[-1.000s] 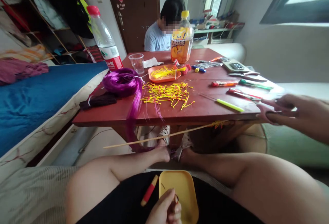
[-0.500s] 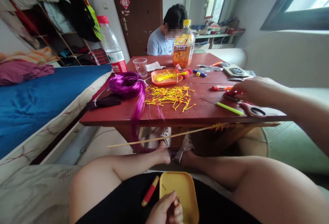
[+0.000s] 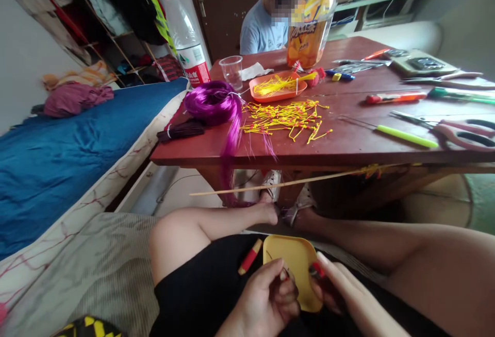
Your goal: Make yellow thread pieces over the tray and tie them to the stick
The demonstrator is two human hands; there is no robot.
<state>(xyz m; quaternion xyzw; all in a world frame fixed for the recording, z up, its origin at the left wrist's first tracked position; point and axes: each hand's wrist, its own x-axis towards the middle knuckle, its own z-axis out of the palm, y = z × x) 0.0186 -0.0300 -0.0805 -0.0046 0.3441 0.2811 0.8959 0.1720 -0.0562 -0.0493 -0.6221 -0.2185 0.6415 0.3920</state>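
Note:
My left hand (image 3: pixel 266 301) rests on my lap at the near edge of a yellow tray (image 3: pixel 296 254), its fingers curled in a pinch around something too small to name. My right hand (image 3: pixel 342 296) is beside it over the tray's right edge, fingers pressed together on a small red piece (image 3: pixel 315 270). A red and yellow stick (image 3: pixel 249 256) lies on my black shorts, left of the tray. Pink-handled scissors (image 3: pixel 462 133) lie on the red table (image 3: pixel 348 149), away from both hands.
The table holds a heap of yellow pieces (image 3: pixel 286 120), an orange tray (image 3: pixel 276 85), purple thread (image 3: pixel 212 102), a green-handled tool (image 3: pixel 406 136), a cup, two bottles and pens. A thin stick (image 3: pixel 278 185) runs under its edge. A person sits opposite. A blue bed (image 3: pixel 58 156) lies left.
My right hand left the scissors on the table and came down to my lap beside my left hand. The view shifted closer and to the left.

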